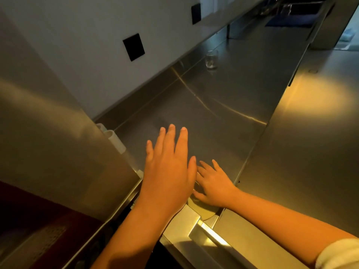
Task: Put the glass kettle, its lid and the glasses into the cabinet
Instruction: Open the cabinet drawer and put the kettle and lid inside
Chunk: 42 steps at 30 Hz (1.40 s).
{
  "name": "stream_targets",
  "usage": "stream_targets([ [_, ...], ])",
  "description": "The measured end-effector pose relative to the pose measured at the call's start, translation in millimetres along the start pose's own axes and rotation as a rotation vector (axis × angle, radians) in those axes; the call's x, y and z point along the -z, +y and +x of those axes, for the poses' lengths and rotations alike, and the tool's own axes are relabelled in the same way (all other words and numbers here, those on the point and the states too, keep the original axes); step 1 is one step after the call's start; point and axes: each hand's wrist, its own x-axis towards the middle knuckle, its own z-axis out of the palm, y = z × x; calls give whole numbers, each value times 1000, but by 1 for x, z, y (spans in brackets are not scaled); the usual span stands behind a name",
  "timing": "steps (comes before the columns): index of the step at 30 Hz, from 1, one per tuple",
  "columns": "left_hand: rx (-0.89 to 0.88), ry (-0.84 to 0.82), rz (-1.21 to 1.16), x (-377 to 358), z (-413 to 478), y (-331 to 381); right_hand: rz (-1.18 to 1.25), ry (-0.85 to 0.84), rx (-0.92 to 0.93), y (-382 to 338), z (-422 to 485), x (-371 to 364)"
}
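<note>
A clear drinking glass stands upright on the steel counter, far from both hands and close to the back wall. My left hand hovers flat over the near part of the counter with straight, spread fingers and holds nothing. Just to its right, my right hand lies with spread fingers on a round, flat, yellowish disc with a dark knob at the counter's near edge; it looks like the kettle lid. Most of the disc is hidden under the hand. A blurred glass vessel stands far back.
A tall steel cabinet door or panel fills the left side, with white hinge parts at its edge. A second steel surface runs along the right. Two black wall plates sit above the counter. A blue cloth lies far back.
</note>
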Motion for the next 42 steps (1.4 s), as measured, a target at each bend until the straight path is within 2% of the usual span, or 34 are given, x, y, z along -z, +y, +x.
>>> stream_targets([
  [7, -45, 117, -92, -10, 1, -3, 77, -90, -33, -1, -4, -38],
  [15, -101, 246, 49, -18, 2, -5, 114, -45, 23, 5, -2, -50],
  [21, -63, 168, -35, -16, 0, -4, 139, -67, 69, 12, -1, -54],
  [27, -59, 171, -108, -14, -3, -2, 232, -24, 63, 7, -2, -57],
  [31, -41, 110, -121, -13, -3, -2, 251, 3, 46, 4, -2, -52],
  [36, -32, 99, -117, -12, -4, -2, 234, 139, 47, 1, -2, -58],
  [42, -4, 85, -119, -10, -5, -1, 261, 275, -39, -10, -3, -69],
])
